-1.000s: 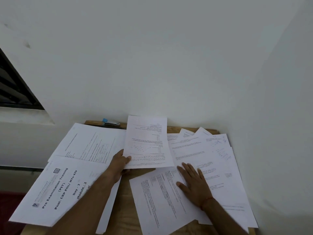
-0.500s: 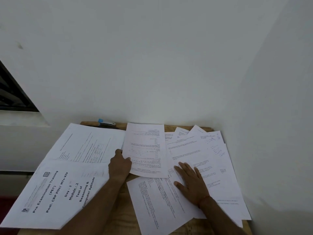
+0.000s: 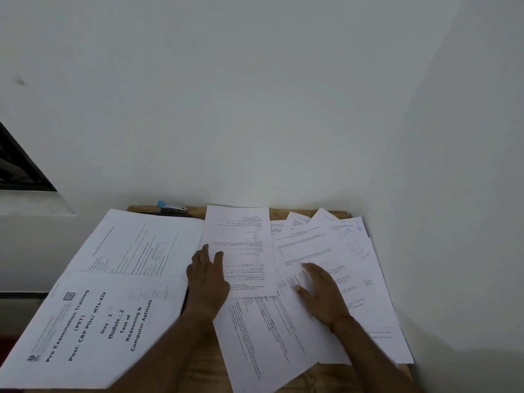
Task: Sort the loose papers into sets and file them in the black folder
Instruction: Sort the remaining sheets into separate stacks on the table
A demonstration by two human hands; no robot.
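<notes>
Head view: the left hand (image 3: pixel 208 279) is lying flat on the near-left part of the centre sheet (image 3: pixel 241 242), with its fingers (image 3: pixel 218 258) straight and slightly apart, pinching nothing. The sheet is lying with its long axis running near to far, tilted slightly left at the far end, and its print is facing away from the person. Most of the sheet is lying far and right of these fingers, so the left hand is the nearer one for any slide or lift. The right hand (image 3: pixel 321 293) is pressing palm down on the fanned sheets (image 3: pixel 326 248) to the right. Its fingers are extended toward the far-left, but they are blurred, so their spread cannot be told. A near sheet (image 3: pixel 266 344) is lying skewed between the two forearms, partly under the centre sheet. On the left, a cover sheet (image 3: pixel 93 321) and a far-left sheet (image 3: pixel 133 245) are overhanging the table (image 3: pixel 204 373). A dark edge (image 3: pixel 184 303) is showing beneath them. It is probably the black folder, but this cannot be confirmed. A stapler (image 3: pixel 171 207) is sitting at the far edge, well apart from both hands. Judgement: sorting is at an early stage, and no sets are filed.
</notes>
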